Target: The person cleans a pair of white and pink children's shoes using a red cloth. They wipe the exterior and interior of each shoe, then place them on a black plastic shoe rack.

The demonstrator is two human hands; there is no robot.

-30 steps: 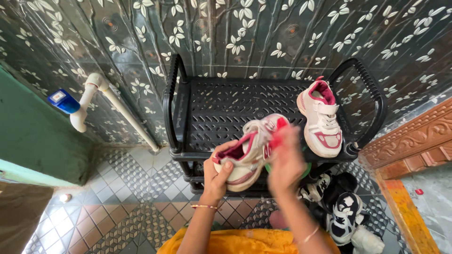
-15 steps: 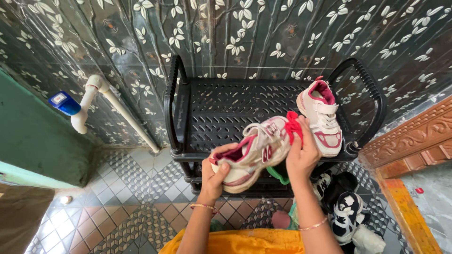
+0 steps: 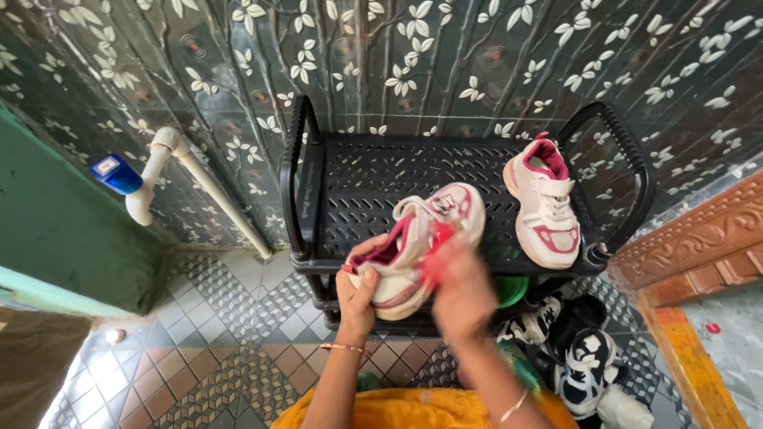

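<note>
Left hand (image 3: 355, 295) grips the heel of the white-and-pink child's sneaker (image 3: 413, 242).
Right hand (image 3: 461, 290), blurred, grip unclear, holds a red cloth (image 3: 435, 253) on its side; toe points away toward the black plastic rack (image 3: 381, 179).

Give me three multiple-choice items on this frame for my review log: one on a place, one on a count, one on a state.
1. Where does the second pink-and-white shoe stand?
A. on the right of the top shelf
B. on the floor tiles
C. on the white pipe

2. How many shoes lie on or above the top shelf?
A. one
B. two
C. four

3. How is the held shoe kept?
A. lying flat on the shelf, untouched
B. gripped at its heel by the left hand, with the right hand blurred against its side
C. hanging from a handle of the rack

Answers: 1 A, it sits upright by the right handle; 2 B, one stands there and one is held; 3 B, left fingers wrap the heel.
</note>
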